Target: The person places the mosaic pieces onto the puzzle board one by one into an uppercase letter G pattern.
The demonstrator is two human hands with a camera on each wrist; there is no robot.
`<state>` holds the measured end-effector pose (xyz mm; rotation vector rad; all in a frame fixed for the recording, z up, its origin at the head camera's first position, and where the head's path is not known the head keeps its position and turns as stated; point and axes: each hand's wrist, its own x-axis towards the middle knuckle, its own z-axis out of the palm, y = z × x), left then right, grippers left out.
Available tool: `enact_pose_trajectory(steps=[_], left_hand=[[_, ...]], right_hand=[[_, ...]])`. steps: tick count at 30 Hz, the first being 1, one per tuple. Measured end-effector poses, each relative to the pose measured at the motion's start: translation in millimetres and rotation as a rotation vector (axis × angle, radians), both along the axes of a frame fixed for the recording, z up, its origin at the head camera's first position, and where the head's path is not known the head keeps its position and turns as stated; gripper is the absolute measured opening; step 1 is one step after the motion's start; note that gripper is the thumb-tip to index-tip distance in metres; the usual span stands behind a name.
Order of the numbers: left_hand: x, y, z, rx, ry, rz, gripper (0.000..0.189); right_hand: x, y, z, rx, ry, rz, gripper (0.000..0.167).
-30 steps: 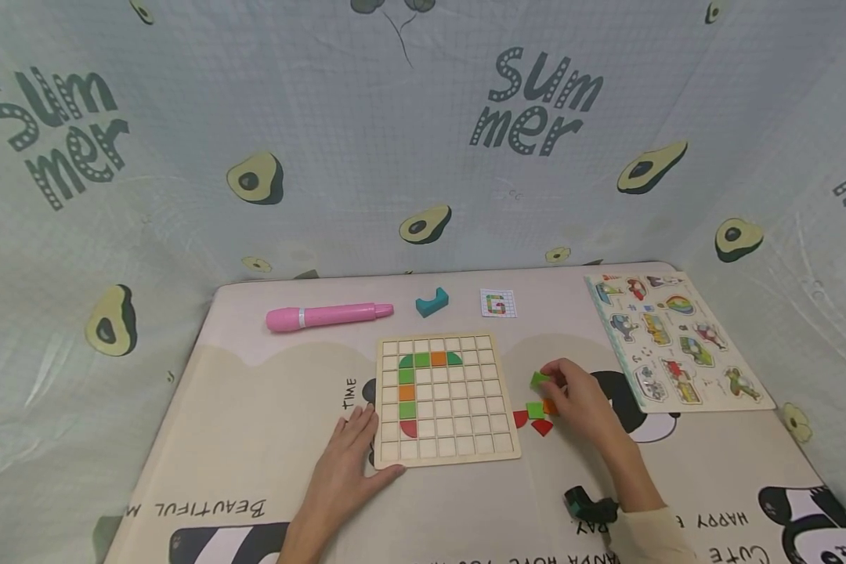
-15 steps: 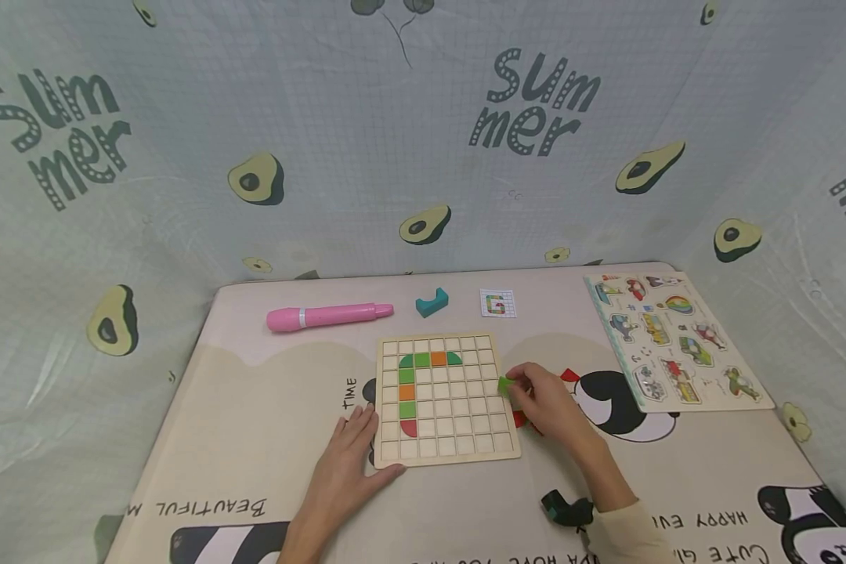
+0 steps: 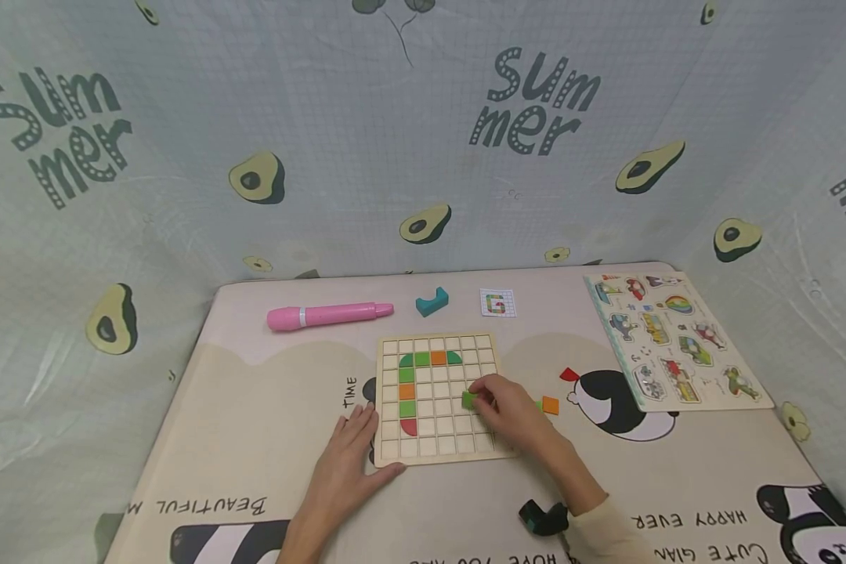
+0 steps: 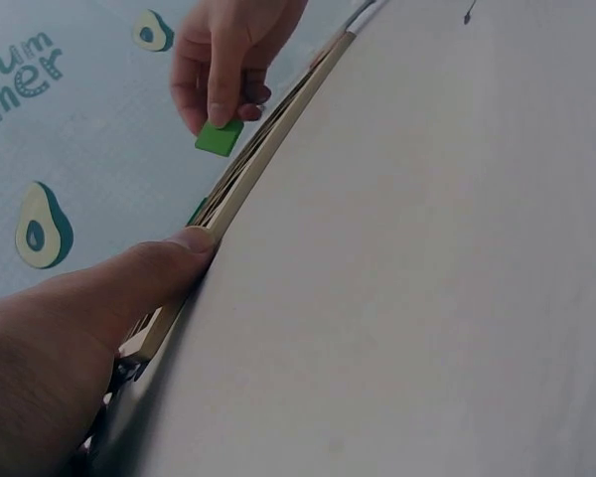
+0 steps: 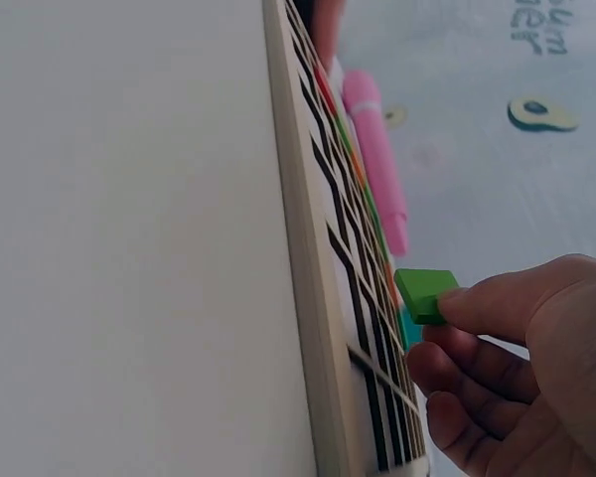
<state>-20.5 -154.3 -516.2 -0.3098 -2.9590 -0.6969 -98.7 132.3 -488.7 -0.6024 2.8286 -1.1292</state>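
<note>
A wooden grid board lies on the table, with green, orange and red tiles set in its cells along the top and left, such as an orange tile and a red rounded tile. My right hand pinches a green square tile between thumb and fingers, over the right part of the grid. In the left wrist view the tile hangs above the board's surface. My left hand rests at the board's lower left corner, fingers straight, thumb along the front edge.
Right of the board lie an orange tile and a red tile. Behind it are a pink pen-like stick, a teal block and a pattern card. A picture puzzle board lies far right.
My right hand has carried the green tile leftward from the loose tiles beside the board to over the grid. The left hand has stayed in place.
</note>
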Motion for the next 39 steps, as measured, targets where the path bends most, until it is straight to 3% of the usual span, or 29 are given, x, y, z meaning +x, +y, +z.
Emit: enact_pose_trajectory(steps=[20, 32, 39], left_hand=[[-0.7, 0.4, 0.4, 0.002, 0.029, -0.015, 0.092], [0.4, -0.4, 0.7, -0.007, 0.05, -0.016, 0.09], [1.4, -0.9, 0.7, -0.012, 0.059, -0.017, 0.089]], right_hand=[[8.8, -46, -8.6, 0.095, -0.001, 0.15, 0.014], [12.9, -53, -8.1, 0.188, 0.116, 0.208, 0.014], [14.0, -55, -8.4, 0.182, 0.127, 0.214, 0.013]])
